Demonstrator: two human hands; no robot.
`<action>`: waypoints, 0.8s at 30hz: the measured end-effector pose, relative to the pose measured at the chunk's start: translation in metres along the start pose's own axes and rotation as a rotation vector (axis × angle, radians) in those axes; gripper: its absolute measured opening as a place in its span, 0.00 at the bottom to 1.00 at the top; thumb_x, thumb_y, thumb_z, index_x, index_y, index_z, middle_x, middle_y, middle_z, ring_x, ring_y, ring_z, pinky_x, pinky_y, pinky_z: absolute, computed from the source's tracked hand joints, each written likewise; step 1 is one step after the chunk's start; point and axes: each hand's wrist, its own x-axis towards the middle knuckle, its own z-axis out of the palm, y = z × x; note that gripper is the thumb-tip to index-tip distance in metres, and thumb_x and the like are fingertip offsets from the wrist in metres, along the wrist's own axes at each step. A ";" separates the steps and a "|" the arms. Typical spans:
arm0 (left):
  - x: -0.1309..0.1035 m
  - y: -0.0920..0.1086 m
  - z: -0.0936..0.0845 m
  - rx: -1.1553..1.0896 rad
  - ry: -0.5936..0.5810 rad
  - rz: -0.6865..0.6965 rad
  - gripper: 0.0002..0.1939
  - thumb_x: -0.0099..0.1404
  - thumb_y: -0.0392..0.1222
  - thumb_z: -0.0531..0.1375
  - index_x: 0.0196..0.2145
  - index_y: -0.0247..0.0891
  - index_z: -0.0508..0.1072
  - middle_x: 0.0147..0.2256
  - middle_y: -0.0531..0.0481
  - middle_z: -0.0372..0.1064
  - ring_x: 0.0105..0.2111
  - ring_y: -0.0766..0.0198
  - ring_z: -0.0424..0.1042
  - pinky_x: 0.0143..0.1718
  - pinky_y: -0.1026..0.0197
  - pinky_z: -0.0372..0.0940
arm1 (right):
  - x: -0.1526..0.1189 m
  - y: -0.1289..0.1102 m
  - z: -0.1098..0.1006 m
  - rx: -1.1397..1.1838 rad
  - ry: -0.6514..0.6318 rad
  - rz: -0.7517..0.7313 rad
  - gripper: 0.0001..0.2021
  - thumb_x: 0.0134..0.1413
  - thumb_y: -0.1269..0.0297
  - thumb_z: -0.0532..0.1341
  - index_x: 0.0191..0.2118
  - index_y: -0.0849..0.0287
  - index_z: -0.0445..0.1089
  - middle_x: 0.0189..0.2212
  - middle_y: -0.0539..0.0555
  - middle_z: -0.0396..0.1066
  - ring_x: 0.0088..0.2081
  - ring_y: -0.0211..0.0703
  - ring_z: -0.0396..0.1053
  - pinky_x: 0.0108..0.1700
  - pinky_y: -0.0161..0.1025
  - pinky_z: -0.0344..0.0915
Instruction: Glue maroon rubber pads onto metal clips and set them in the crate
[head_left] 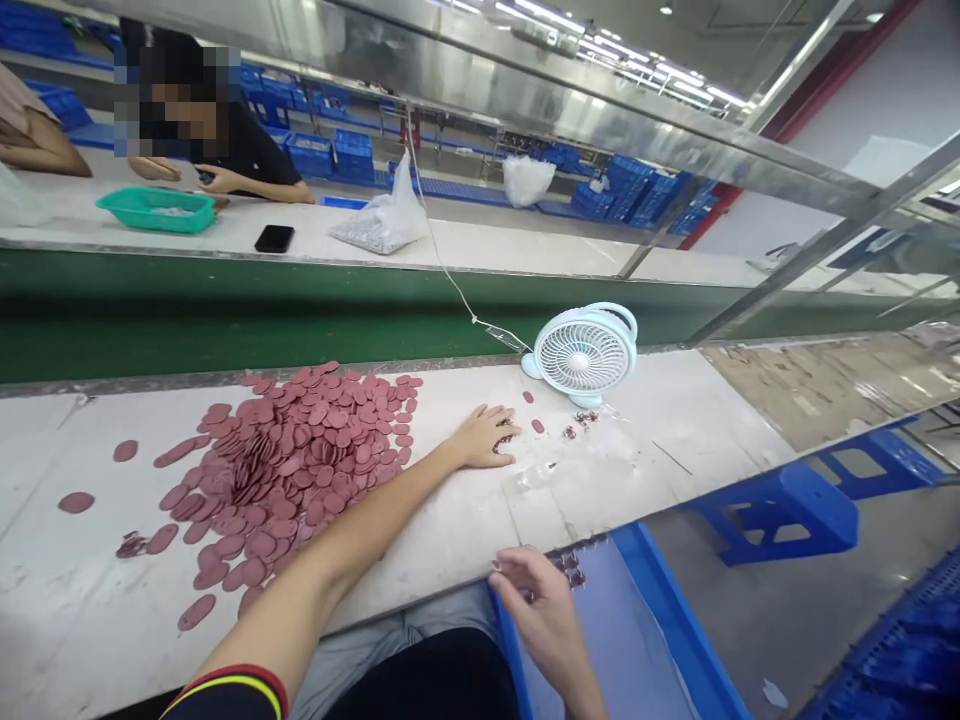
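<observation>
My left hand (484,440) lies on the white tabletop with its fingers spread over a few small dark, shiny pieces (506,440), partly hidden beneath them. Over the near corner of a blue tray (652,560), my right hand (544,612) has its thumb and fingers curled together. A small dark bit shows by those fingers, but I cannot make out what it is or whether it is held. Several small dark reddish, shiny parts (576,577) sit in rows on the tray's pale liner. Left of my forearm spreads a large heap of flat pink oval pieces (322,430).
A light blue fan (585,355) stands at the table's back edge, its cord hanging from above. Small shiny parts (581,425) and clear plastic (536,475) lie near it. Across the green divider (225,310), a person works beside a green basket (161,210), phone (274,239) and plastic bag (386,220).
</observation>
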 end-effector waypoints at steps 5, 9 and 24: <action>-0.016 0.016 0.002 0.025 -0.010 0.079 0.17 0.71 0.48 0.60 0.53 0.38 0.74 0.60 0.41 0.68 0.62 0.48 0.65 0.63 0.37 0.58 | 0.020 -0.024 0.022 0.026 -0.113 -0.134 0.07 0.61 0.61 0.66 0.43 0.53 0.76 0.37 0.53 0.76 0.38 0.45 0.76 0.40 0.39 0.75; -0.071 0.038 0.009 0.047 -0.007 -0.008 0.21 0.70 0.48 0.59 0.57 0.38 0.72 0.64 0.36 0.64 0.67 0.44 0.59 0.66 0.40 0.53 | 0.048 -0.014 0.016 -0.036 0.033 -0.126 0.11 0.62 0.56 0.64 0.46 0.56 0.75 0.37 0.55 0.75 0.39 0.46 0.76 0.40 0.40 0.75; -0.162 0.079 0.009 -0.160 0.173 -0.393 0.42 0.69 0.48 0.59 0.72 0.35 0.46 0.72 0.28 0.44 0.73 0.39 0.44 0.68 0.35 0.55 | 0.087 0.027 0.035 -0.389 0.217 -0.375 0.15 0.69 0.60 0.55 0.55 0.58 0.69 0.52 0.64 0.69 0.56 0.54 0.67 0.56 0.57 0.70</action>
